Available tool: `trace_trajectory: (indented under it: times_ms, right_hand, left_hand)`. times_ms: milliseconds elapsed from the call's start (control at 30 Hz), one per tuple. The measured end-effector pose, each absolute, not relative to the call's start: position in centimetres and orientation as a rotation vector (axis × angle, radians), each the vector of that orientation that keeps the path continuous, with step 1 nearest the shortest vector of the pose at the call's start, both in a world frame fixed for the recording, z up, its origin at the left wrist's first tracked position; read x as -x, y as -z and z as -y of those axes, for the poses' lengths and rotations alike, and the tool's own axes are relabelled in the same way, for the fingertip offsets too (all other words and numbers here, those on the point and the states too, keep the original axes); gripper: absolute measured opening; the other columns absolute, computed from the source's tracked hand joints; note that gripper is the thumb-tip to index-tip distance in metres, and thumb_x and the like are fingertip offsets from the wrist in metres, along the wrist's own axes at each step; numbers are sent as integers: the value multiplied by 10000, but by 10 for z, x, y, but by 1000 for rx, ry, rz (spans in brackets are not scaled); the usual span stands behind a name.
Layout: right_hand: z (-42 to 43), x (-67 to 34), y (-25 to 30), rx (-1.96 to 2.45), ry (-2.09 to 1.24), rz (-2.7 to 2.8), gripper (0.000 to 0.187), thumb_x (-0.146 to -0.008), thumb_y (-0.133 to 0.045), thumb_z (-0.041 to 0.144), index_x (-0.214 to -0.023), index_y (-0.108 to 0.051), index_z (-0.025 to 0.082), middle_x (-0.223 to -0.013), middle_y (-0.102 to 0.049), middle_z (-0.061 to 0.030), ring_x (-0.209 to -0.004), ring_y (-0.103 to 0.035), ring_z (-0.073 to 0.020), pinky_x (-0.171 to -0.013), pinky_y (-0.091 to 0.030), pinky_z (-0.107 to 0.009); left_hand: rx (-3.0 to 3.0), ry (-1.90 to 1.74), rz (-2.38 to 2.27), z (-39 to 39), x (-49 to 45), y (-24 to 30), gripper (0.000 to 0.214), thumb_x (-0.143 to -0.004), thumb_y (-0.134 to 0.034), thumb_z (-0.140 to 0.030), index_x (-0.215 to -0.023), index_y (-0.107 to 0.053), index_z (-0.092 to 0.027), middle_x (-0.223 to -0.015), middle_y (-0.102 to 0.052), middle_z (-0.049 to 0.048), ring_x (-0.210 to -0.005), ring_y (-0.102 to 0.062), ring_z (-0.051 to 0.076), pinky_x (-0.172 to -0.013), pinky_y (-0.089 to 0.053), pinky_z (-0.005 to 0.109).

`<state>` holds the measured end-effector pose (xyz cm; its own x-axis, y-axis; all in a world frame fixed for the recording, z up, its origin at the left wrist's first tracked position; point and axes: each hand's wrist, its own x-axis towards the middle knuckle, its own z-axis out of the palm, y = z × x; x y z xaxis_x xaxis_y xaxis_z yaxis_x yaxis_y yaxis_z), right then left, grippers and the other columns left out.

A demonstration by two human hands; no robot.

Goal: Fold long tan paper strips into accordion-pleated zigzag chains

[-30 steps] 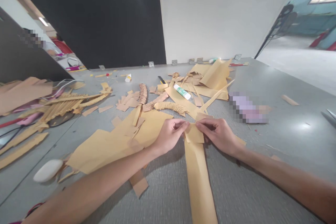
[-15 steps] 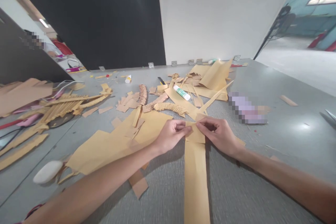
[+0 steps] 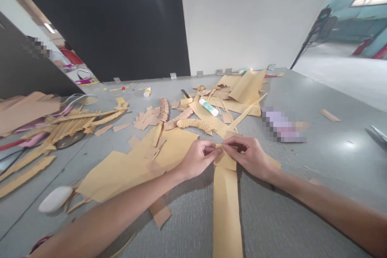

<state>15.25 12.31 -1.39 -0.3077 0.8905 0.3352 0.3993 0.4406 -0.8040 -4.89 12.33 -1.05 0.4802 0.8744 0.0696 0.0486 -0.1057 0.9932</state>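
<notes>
Grey tabletop (image 3: 272, 225) fills the lower view and runs back to two upright boards, a black panel (image 3: 121, 20) and a white panel (image 3: 248, 20), whose bottom edges meet it along the far side. Its right edge slants away from the corner of the white panel.

Yellow-brown paper sheets (image 3: 117, 171) spread flat on the left, their right-hand edge reaching under the left wrist, so room on that side is tight. To the right of the work, grey surface shows in a broad stretch on both sides of the right forearm, leaving more room there.

Between the forearms, a long paper strip (image 3: 226, 213) lies lengthwise, its near end cut off by the bottom of the view and its side edges flanked by grey surface. At its far end sits a squarish layer with a crosswise lower edge; whether folded over or separate, I cannot tell.

The left hand (image 3: 198, 161) pinches that far end at its left, thumb against curled fingers. The right hand (image 3: 249, 157) pinches the top edge just beside it, fingertips nearly meeting the other hand's.

Beyond them lie a blurred lilac object (image 3: 282, 125), a rounded white object (image 3: 56, 199) by the left forearm, a pleated paper piece (image 3: 196, 124), a glue stick (image 3: 208, 107) and, smallest, a white bottle (image 3: 147, 92).
</notes>
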Motion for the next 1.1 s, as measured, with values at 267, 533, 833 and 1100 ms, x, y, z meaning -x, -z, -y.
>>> trace_trajectory:
  times_ms: [267,533,833,1100]
  right_hand:
    - [-120,-153,13,1083,-789,1919,200,-963,-603,329,-912,-778,248,-880,-771,-27,-760,-669,-196,-637,-475,-309]
    - [-121,-152,6,1085,-833,1892,258,-975,-584,393,-867,-740,218,-850,-736,-40,-781,-641,-202,-696,-483,-321]
    - [-125,-159,14,1230,-961,1506,325,-960,-580,476,-785,-566,203,-596,-512,31,-458,-443,-115,-424,-331,-250]
    - [-126,-155,14,1095,-902,1843,398,-994,-536,424,-672,-483,197,-663,-422,33,-630,-398,-130,-579,-327,-269]
  left_hand:
    - [-1571,-863,-873,-121,49,10,366,-920,-622,-494,-790,-662,-154,-668,-596,20,-568,-512,142,-519,-358,247]
    - [-1602,-1002,-929,-122,49,15,444,-961,-559,-505,-718,-659,-147,-669,-590,24,-608,-502,150,-560,-340,255]
    - [-1474,-1177,-1026,-128,55,19,406,-949,-598,-465,-727,-629,-127,-676,-581,7,-617,-486,124,-553,-333,224]
    - [-1425,-1049,-861,-127,51,14,373,-869,-705,-496,-772,-628,-144,-631,-593,-8,-579,-546,128,-556,-411,223]
